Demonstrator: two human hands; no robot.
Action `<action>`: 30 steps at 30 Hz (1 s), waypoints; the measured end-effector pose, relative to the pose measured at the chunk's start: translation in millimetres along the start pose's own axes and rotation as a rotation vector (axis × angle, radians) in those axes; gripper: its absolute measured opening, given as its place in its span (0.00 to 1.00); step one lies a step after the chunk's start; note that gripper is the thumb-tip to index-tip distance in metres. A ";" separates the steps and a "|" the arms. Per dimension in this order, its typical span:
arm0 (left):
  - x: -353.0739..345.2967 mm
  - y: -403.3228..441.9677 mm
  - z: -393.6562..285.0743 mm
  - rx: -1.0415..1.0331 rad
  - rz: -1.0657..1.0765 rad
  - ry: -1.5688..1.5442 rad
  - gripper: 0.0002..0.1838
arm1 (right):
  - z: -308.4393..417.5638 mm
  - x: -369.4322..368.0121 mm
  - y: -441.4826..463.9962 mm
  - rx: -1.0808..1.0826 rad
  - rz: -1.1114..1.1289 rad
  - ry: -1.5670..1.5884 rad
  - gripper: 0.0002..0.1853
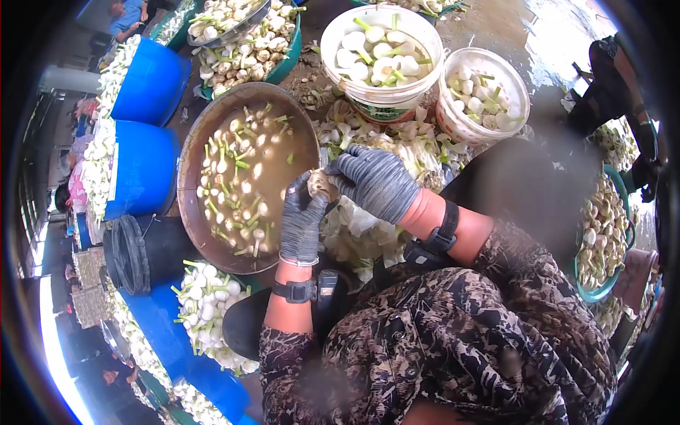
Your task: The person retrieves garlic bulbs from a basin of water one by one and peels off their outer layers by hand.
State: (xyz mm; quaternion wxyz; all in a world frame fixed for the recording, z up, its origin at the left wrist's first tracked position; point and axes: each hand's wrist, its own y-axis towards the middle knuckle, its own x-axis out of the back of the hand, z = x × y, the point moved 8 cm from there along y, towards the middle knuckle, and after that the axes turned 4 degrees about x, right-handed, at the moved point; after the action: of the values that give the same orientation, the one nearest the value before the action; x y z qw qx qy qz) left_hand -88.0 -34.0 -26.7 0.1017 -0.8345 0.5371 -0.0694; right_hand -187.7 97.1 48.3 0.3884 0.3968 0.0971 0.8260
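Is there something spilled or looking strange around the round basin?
Yes: pale peelings lie loose and uncollected beside the round basin, which looks untidy. They may simply be work waste; nothing there looks clearly damaged.

My left hand [301, 223] and right hand [375, 185] make two, in two gloves, with one bulb [322, 185] between them. I wear two wrist straps [294, 291]. I count one brown basin [191, 177], two white pails [347, 85], one black bucket [159, 251], and two blue tubs [145, 166] at upper left. The pale bulbs in my basin number in the dozens, too crowded to count exactly.
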 end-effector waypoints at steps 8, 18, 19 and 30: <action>-14.5 -7.6 -4.2 -0.105 0.032 0.214 0.26 | -17.7 -5.3 -6.9 -0.167 0.055 -0.038 0.07; -10.1 -13.4 4.6 0.176 0.217 -0.874 0.28 | -84.2 18.3 -5.9 -0.257 -0.059 -0.295 0.12; -7.5 -9.6 9.0 0.177 0.210 -0.881 0.28 | -73.6 18.3 -2.7 -0.255 -0.049 -0.294 0.12; -13.4 -6.0 0.9 -0.039 0.188 -0.067 0.42 | -2.8 -28.3 -3.3 -0.009 0.226 -0.061 0.07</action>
State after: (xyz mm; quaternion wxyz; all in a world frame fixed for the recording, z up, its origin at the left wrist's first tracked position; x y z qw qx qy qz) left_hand -88.1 -19.2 -26.3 0.1093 -0.7840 0.6107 -0.0209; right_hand -177.0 79.3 28.5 0.2973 0.4284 0.0360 0.8525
